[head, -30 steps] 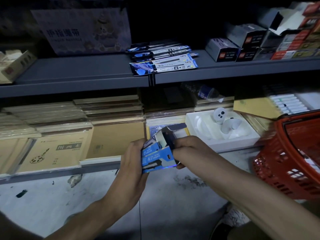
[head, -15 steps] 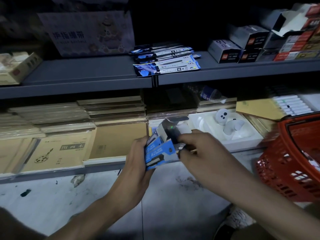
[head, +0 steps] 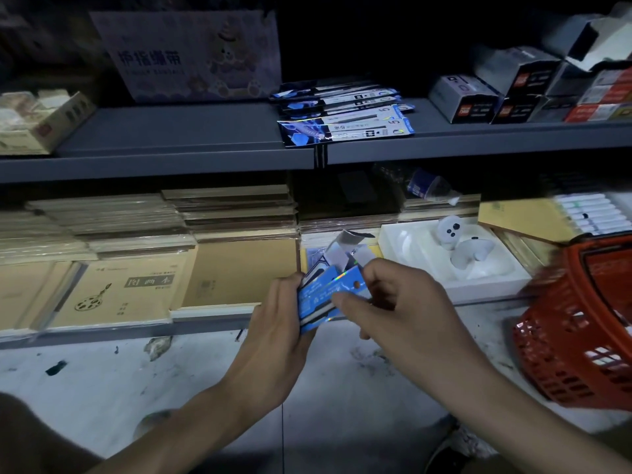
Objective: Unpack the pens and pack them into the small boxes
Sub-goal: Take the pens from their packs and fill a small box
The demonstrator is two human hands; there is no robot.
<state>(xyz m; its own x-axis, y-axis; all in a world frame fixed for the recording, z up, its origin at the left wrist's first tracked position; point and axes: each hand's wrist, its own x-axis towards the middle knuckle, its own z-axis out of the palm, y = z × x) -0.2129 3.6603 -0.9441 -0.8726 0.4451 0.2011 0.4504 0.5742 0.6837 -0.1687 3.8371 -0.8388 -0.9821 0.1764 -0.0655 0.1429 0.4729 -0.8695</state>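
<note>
Pen box (head: 316, 299) pinched between both hands' fingers (head: 345, 297).

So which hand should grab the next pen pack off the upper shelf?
Probably right: the left hand grips the blue box, while the right hand only pinches one pack at its opening.

A red plastic basket (head: 564, 354) stands on the grey stained floor (head: 102, 388) at the right. On the lower shelf lie stacks of brown notebooks (head: 102, 220), with a sketchbook (head: 116, 295) bearing a film-reel drawing nearest. To the right, a white foam tray (head: 410, 244) holds two white controllers (head: 450, 230). Far behind it lies a plastic bottle (head: 427, 188). On the upper shelf (head: 171, 131) a carton with a bear print (head: 191, 53) stands far left of centre.
</note>
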